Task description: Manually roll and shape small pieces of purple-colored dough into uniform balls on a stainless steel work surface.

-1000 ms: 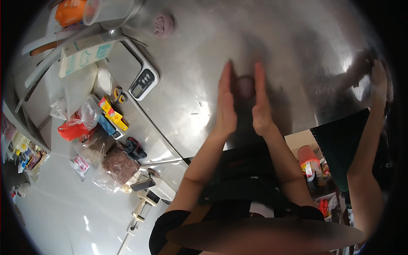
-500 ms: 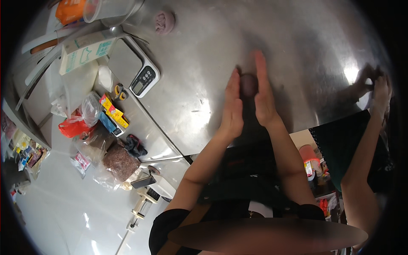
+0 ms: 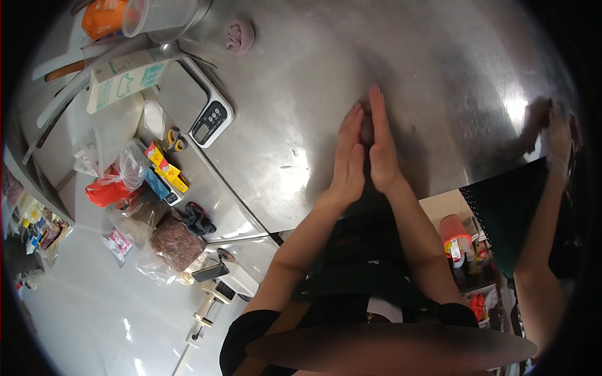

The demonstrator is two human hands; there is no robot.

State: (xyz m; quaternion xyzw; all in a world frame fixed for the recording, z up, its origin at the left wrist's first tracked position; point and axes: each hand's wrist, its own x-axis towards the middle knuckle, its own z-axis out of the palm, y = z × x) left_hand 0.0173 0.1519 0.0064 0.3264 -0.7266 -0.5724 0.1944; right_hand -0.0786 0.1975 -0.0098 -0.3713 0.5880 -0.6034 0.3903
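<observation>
A small, dark purplish-brown ball (image 3: 367, 130), probably dough, lies on the steel table between my two upright hands, partly hidden by them. My left hand (image 3: 348, 153) is along its left side, fingers stretched out and palm turned inward. On the other side, my right hand (image 3: 381, 141) is held flat with straight fingers pointing away from me. Both palms flank the ball closely; neither hand has its fingers wrapped round it.
A crumpled pinkish cloth-like lump (image 3: 240, 36) lies farther off on the steel table (image 3: 301, 81). To the left stand a digital scale (image 3: 204, 103), a carton (image 3: 125, 78), scissors (image 3: 177, 140) and bagged goods (image 3: 179, 241). At the right edge, another person's hand (image 3: 560, 135) works over the table.
My hands have come closer together around the ball, covering more of it, and the right fingertips have shifted slightly toward me. The other person's hand at the right has moved a little.
</observation>
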